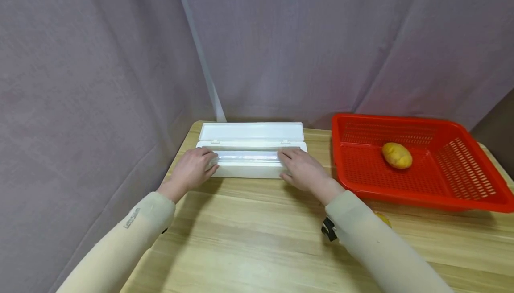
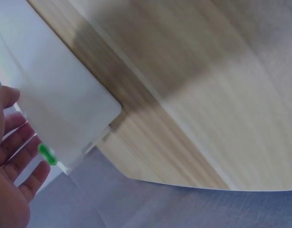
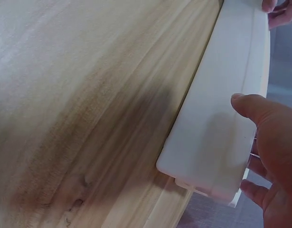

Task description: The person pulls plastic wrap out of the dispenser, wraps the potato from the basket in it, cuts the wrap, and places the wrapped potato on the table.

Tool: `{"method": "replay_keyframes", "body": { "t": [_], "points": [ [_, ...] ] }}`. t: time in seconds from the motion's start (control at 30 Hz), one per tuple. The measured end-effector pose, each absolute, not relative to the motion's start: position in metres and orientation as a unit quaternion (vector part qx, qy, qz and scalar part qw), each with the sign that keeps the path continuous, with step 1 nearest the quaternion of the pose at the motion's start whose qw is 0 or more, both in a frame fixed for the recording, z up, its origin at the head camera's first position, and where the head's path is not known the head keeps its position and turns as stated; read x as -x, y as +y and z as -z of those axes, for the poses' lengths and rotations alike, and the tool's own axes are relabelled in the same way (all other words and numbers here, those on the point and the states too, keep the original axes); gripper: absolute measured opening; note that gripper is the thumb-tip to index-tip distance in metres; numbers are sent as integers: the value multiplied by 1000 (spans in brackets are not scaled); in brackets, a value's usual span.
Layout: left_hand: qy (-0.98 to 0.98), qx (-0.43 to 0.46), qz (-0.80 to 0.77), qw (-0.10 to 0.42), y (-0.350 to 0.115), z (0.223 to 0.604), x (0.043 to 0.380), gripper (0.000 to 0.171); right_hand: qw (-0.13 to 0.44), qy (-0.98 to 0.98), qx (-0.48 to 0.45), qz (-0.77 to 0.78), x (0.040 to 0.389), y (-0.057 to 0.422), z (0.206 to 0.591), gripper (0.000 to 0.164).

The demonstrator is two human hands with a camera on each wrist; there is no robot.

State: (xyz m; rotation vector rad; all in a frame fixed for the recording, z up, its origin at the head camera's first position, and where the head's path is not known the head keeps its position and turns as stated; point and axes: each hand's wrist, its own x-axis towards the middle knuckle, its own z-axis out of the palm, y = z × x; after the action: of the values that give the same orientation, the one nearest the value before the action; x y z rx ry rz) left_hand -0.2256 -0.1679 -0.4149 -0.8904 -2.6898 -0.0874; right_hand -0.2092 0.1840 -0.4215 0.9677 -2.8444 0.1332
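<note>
A long white plastic wrap dispenser (image 1: 246,171) lies on the table with its lid (image 1: 251,131) tipped back. Clear shiny film (image 1: 249,155) runs along the inside. My left hand (image 1: 192,167) grips the left end, thumb toward the front wall and fingers over the top. At the opposite end my right hand (image 1: 304,169) holds on the same way. The left wrist view shows a small green piece (image 2: 47,154) at the dispenser's end, by the fingers. In the right wrist view, the thumb (image 3: 245,105) lies at the front wall's upper edge. The fingers' inner ends are partly hidden.
A red plastic basket (image 1: 349,186) stands on the right with a potato (image 1: 396,155) inside. Something yellow (image 1: 383,218) shows partly behind my right sleeve. The wooden table (image 1: 241,239) meets grey curtains (image 1: 281,52) at the back and left.
</note>
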Motion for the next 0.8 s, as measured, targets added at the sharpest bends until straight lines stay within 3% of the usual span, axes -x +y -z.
{"method": "replay_keyframes", "body": {
  "t": [0.43, 0.8],
  "points": [
    [-924, 315, 59, 206, -174, 426, 220, 13, 111, -934, -333, -63, 204, 188, 426, 50],
    [-924, 315, 46, 213, -172, 422, 218, 10, 165, -916, -349, -108, 212, 190, 432, 13]
  ]
}}
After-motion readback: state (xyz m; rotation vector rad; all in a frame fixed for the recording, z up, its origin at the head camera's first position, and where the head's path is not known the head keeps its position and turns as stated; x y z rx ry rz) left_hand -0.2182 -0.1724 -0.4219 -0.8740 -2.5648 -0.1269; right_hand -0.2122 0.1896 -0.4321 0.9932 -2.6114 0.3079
